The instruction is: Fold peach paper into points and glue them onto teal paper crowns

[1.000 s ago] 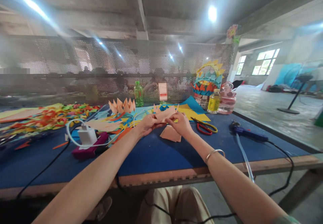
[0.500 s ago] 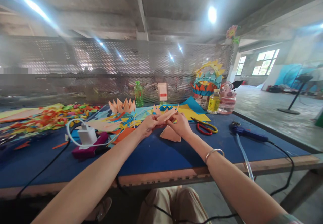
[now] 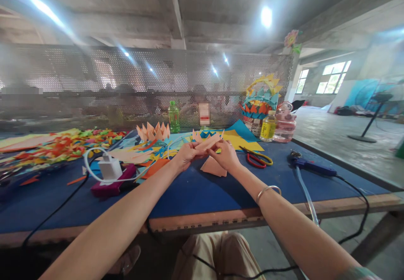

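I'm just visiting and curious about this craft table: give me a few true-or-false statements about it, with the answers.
1. The left hand and right hand both hold peach paper. True.
2. The glue gun lies right of the scissors. True.
3. The right hand holds the scissors. False: they lie on the table.
4. The green bottle stands upright. True.
5. The bracelet is on the left arm. False: it is on the right arm.
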A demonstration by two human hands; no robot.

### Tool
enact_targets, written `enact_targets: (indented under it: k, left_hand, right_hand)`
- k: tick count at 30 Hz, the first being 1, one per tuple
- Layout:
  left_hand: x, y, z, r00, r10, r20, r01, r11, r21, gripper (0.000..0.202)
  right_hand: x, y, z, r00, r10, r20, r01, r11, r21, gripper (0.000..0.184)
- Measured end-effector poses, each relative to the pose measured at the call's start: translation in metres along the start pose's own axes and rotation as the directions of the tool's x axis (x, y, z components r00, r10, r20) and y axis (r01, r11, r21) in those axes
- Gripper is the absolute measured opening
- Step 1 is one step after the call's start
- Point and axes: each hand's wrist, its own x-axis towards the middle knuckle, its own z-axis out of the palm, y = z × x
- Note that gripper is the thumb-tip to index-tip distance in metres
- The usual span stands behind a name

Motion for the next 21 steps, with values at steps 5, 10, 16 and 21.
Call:
enact_targets:
  k: [5, 10, 16, 21]
  left_hand:
    - [-0.0010, 0.0031, 0.0022, 0.999, -0.004, -0.038, 0.003, 1.000, -0.023, 0.025]
    - [-0.0005, 0.0057, 0.0049, 0.995, -0.011, -0.095, 0.006, 0.998, -0.061, 0.028]
    - [-0.0007, 0.0078, 0.0078, 0.990, -0.024, -0.141, 0.007, 0.992, -0.123, 0.030]
    - [-0.0015, 0.0096, 0.0091, 0.988, -0.044, -0.148, 0.018, 0.984, -0.178, 0.029]
  right_hand:
    - [0.0010, 0.0002, 0.0009, 0.996, 0.078, -0.036, -0.078, 0.997, 0.023, 0.020]
    - [0.0026, 0.0037, 0.0051, 0.954, 0.290, -0.071, -0.285, 0.956, 0.076, 0.043]
    - [0.0038, 0.0062, 0.0065, 0.924, 0.377, 0.067, -0.383, 0.914, 0.135, 0.041]
    - [0.0074, 0.0073, 0.0089, 0.935, 0.300, 0.190, -0.336, 0.922, 0.195, 0.043]
